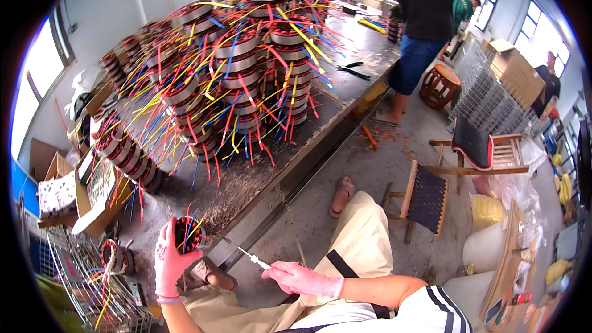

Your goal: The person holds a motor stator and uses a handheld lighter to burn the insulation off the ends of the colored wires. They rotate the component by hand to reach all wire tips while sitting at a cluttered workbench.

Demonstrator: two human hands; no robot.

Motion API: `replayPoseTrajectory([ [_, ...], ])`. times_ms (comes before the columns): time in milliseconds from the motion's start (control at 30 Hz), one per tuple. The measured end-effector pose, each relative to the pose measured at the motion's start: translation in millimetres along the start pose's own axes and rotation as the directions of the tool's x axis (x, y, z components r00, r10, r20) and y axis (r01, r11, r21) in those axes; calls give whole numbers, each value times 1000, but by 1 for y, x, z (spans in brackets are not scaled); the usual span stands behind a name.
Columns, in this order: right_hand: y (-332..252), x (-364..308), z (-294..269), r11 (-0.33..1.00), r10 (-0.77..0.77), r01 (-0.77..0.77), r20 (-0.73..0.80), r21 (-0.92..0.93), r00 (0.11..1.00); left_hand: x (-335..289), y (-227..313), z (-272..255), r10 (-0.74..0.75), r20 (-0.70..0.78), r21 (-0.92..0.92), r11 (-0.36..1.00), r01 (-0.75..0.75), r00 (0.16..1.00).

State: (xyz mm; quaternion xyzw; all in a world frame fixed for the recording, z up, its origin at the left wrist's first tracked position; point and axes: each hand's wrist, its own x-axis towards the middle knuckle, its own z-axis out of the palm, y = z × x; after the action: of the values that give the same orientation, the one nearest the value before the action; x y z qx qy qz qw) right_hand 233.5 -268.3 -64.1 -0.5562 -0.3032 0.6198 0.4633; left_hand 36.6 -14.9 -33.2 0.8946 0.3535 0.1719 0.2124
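Observation:
My left hand (170,259), in a pink glove, is closed around a ring-shaped motor stator (187,234) with red windings and a few coloured leads, at the table's near edge. My right hand (302,279), also gloved in pink, grips a thin pointed tool with a white handle (258,261). Its slim tip points up and left toward the stator, apart from it; the tool's exact kind is unclear. Tall stacks of stators (240,80) with red, yellow and blue leads stand on the table beyond my hands.
A leaning stator stack (128,159) and another stator (116,256) lie left, above a wire rack (98,299). Black pliers (354,71) rest on the worktable (253,188). A person (419,18) stands at its far end. Wooden chairs (425,197) and wire crates (487,86) are right.

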Motion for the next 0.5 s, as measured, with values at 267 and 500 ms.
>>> replayPoseTrajectory([
  [267, -11, -3, 8, 989, 105, -104, -14, 102, 994, 8, 1, -6, 34, 15, 19, 999, -35, 999],
  [500, -3, 2, 6, 981, 160, -162, 28, 109, 987, 1, -8, -7, 62, -3, -18, 998, -62, 998],
])
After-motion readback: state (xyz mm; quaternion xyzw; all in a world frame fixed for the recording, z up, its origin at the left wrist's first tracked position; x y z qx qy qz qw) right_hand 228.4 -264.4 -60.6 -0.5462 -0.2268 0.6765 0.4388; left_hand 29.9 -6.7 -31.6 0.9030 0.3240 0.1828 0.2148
